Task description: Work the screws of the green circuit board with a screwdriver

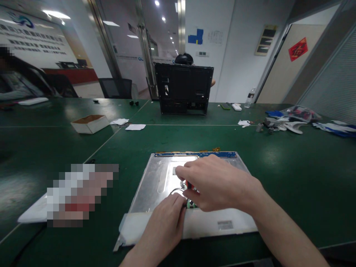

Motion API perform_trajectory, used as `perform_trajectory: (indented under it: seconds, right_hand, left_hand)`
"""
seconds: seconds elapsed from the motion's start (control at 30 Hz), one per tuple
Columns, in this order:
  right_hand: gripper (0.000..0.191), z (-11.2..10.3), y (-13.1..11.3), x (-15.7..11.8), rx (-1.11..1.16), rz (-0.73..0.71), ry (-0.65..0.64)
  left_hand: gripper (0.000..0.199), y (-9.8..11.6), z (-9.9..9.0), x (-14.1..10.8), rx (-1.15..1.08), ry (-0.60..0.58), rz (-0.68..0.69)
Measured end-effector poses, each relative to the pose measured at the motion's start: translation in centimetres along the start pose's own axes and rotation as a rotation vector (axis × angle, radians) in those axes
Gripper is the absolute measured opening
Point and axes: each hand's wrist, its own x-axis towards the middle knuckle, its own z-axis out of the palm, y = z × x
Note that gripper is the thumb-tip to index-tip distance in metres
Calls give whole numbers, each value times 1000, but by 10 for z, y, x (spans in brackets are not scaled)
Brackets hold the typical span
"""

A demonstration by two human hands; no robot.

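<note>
A flat metal display panel [150,178] lies on the green table, with a blue circuit strip [222,154] along its far edge and a white band [205,222] across its near side. My right hand [219,181] is closed round a red tool [189,185], mostly hidden by the fingers, above the middle of the panel. Just left of and below it, my left hand [168,215] has its fingertips pressed together at a small green circuit board [191,203] beside a dark cable [176,190]. What those fingertips hold, if anything, is hidden.
Across the green table [125,142], a person behind a black monitor housing [183,89] holds it upright. An open box [90,124] and papers [135,127] are at the left. Farther right stand a bottle [249,98] and a pile of parts and bags [300,114].
</note>
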Motion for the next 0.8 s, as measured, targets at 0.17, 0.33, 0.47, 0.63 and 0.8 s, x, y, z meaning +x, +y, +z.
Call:
perform_trajectory:
  seconds: [0.17, 0.33, 0.47, 0.63, 0.8]
  right_hand:
    - [13, 0, 1, -1, 16, -52, 20]
    - [13, 0, 2, 4, -20, 33, 39]
    - [19, 1, 2, 6, -33, 68, 17]
    - [12, 2, 3, 1, -18, 2, 21]
    - [13, 1, 3, 1, -1, -26, 26]
  left_hand:
    - [17, 0, -2, 1, -3, -19, 0]
    - [17, 0, -1, 0, -3, -22, -9]
    - [19, 2, -2, 1, -24, -17, 8]
    - [18, -1, 0, 1, -20, -12, 22]
    - [18, -2, 0, 2, -9, -25, 3]
